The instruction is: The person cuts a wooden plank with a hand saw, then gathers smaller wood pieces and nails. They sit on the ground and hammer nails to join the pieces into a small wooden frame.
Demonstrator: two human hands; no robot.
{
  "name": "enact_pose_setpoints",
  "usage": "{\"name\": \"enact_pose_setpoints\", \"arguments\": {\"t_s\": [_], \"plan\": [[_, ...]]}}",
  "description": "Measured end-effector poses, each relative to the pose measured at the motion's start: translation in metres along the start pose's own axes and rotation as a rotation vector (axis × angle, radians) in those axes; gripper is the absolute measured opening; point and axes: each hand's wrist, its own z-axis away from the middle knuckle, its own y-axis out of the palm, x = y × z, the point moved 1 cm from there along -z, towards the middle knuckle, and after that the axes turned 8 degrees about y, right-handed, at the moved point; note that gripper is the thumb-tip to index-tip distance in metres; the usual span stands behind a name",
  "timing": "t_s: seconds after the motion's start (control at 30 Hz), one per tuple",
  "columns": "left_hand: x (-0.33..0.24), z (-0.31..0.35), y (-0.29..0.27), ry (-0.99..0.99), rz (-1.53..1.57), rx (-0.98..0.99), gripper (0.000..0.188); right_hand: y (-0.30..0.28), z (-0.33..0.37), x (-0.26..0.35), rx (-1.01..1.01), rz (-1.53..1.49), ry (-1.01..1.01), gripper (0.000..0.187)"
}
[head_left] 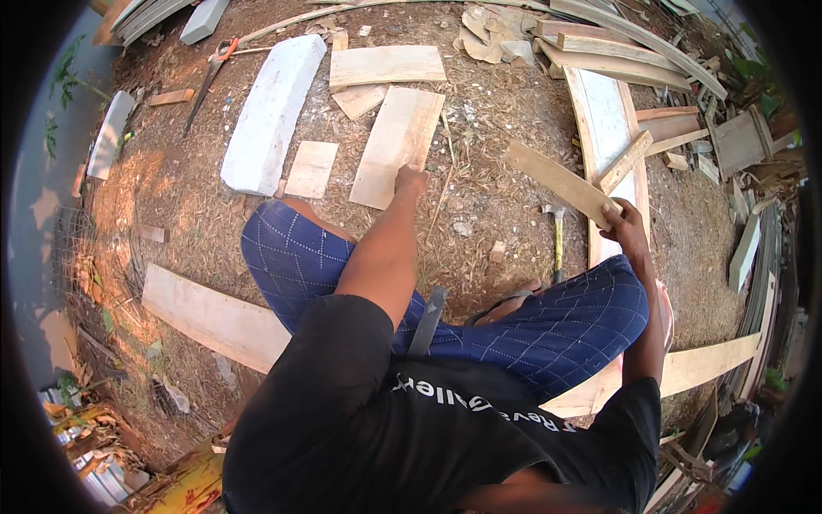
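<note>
My left hand [411, 178] reaches forward to a wide, pale wooden board [401, 137] lying on the ground. Its fingers are curled at the board's near right edge, partly hidden by the hand itself. My right hand [627, 230] grips one end of a narrow wooden slat [552, 178], which slants away to the upper left. Beside that slat, a short wood block [625, 161] lies across a long wood-edged panel with a white face [601, 116]. A hammer [558, 242] with a yellowish handle rests on the ground near my right knee.
A thick white block [276, 111] and a small square board [312, 170] lie left of my left hand. Farther left is a handsaw [211, 81] with an orange handle. Planks [616, 53] are stacked at the far right; a long board [214, 315] lies behind my left knee.
</note>
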Motion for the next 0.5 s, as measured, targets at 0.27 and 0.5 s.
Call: {"name": "enact_pose_setpoints", "arguments": {"t_s": [0.27,0.5], "plan": [[0.01,-0.012,-0.033,-0.023,-0.14,-0.048,0.056,0.092,0.032,-0.153,0.1,-0.577,0.285,0.052],[0.003,-0.015,-0.032,-0.242,-0.212,-0.131,0.07,0.134,0.018,-0.19,0.137,-0.5,0.396,0.055]]}}
